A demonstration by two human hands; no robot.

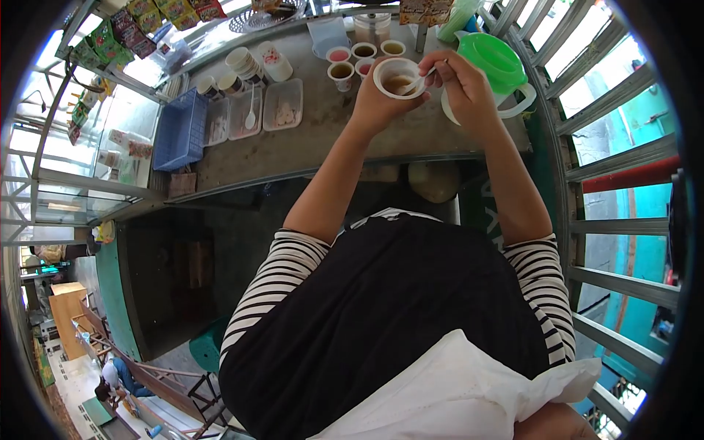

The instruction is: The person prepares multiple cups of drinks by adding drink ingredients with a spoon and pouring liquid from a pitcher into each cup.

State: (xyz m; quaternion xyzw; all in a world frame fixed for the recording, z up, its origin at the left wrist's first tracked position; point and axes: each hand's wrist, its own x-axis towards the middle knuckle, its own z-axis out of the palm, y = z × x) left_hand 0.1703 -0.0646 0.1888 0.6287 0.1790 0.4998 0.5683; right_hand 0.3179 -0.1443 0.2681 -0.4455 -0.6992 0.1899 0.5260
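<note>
My left hand [375, 108] is wrapped round a small white cup [383, 72] with brown liquid in it, held above the counter. Between the fingers of my right hand [463, 84] is the handle of a spoon [418, 86], its bowl end dipping into that cup. Just behind my left hand stand several small cups [341, 71] of red, dark and yellowish liquid. To the right of my right hand is a white pitcher [519, 101] with a bright green lid [493, 62].
At the left of the counter [242, 158] are a blue basket [180, 128], clear plastic tubs [283, 105], one with a white spoon [251, 117], and stacked paper cups [242, 64]. Sachets [132, 33] hang at upper left. Metal bars [616, 165] line the right side. A person [111, 375] is far off, lower left.
</note>
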